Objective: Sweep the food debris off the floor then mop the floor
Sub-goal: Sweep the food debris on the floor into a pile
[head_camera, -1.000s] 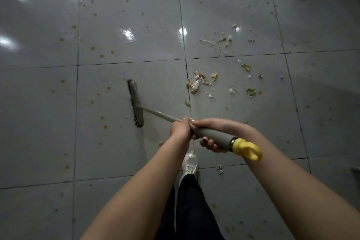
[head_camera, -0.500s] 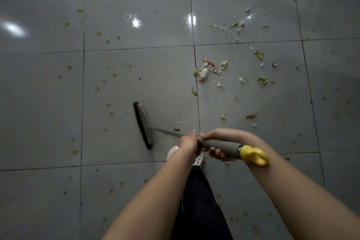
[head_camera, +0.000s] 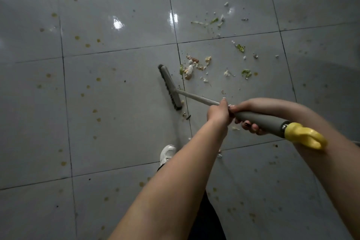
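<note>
L hand: fingers wrapped right round the thin shaft of the broom; fwd grip, the nearer of the two to the head.
R hand: fingers curled under the grey foam grip, just behind L hand, nearly touching it; yellow cap sticks out past R wrist.
Broom head: down on the floor as far as I can tell. Long axis runs near-to-far, roughly parallel w/ the grout line just beside it; dark bristles face left.
Food debris: main clump sits just right of the head's far end, across the grout line. More scraps lie further right + farther off, plus a few crumbs by the near end.
Key relation: debris lies fwd of both hands, on the head's back side, not the bristle side.
Next, my call: head must get round behind the clump before any stroke; L hand steers, R pivots.
Risk: scraps well apart, prob several passes.
Mop: not in view; stains dot the tiles, so mopping looks not started.
</note>
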Demonstrator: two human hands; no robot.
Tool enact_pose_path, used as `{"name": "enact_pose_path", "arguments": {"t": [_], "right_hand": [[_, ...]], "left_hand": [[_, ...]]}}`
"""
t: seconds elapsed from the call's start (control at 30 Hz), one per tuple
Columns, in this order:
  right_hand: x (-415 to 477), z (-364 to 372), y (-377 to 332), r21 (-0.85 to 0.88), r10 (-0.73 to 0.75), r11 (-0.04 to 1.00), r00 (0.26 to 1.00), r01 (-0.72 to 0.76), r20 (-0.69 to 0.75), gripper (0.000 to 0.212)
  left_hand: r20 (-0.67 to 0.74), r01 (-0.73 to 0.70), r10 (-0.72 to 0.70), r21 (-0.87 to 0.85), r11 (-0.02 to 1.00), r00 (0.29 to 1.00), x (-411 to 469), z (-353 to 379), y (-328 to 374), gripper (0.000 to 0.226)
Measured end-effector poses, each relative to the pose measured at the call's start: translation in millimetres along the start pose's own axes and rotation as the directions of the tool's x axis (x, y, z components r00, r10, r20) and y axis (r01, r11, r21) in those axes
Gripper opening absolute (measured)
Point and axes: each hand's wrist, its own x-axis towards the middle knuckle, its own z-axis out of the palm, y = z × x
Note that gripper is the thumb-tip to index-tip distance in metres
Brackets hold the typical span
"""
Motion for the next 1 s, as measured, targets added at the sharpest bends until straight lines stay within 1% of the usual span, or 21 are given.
{"name": "enact_pose_path", "arguments": {"t": [0.1,0.2,0.27,0.33,0.43,0.53,0.67,0.73,0.87,1.0], "right_hand": [[5,17,-2,0.029,-0.03,0.999,0.997,0.028,0.07,0.044],[16,39,-4,0.068,-0.054,0.997,0.98,0.042,0.192,0.045],[24,54,-5,0.086,-0.061,0.996,0.962,0.04,0.266,0.044],[32,65,-4,0.078,-0.054,0.996,0.956,0.033,0.289,0.043],[39,70,0,0.078,-0.034,0.997,0.967,0.015,0.253,0.044],[36,59,12,0.103,-0.019,0.995,0.983,0.001,0.182,0.046],[27,36,31,0.121,-0.021,0.992,1.0,0.019,0.012,0.047],[20,22,36,0.113,-0.031,0.993,0.998,0.036,-0.05,0.048],[3,-7,47,0.174,-0.035,0.983,0.994,0.052,-0.099,0.047],[-7,-19,64,0.227,-0.075,0.97,0.995,0.087,-0.062,0.045]], "left_hand": [[-0.075,-0.033,0.035,0.037,0.999,0.997,-2,-22,-2,0.028],[-0.177,-0.036,0.044,0.05,0.998,0.983,-1,-53,-9,0.027],[-0.219,0.005,0.007,0.056,0.998,0.976,-1,-71,-12,0.029],[-0.238,0.062,-0.047,0.055,0.997,0.97,0,-84,-17,0.033],[-0.182,0.102,-0.089,0.064,0.993,0.979,3,-86,-25,0.035],[-0.094,0.117,-0.11,0.067,0.991,0.989,5,-70,-33,0.033],[0.066,0.076,-0.079,0.058,0.995,0.995,-1,-31,-38,0.032],[0.124,0.043,-0.052,0.071,0.997,0.991,-3,-9,-35,0.033],[0.151,0.001,-0.015,0.098,0.995,0.988,-11,29,-24,0.033],[0.139,-0.03,0.004,0.186,0.982,0.99,-23,43,-23,0.034]]}}
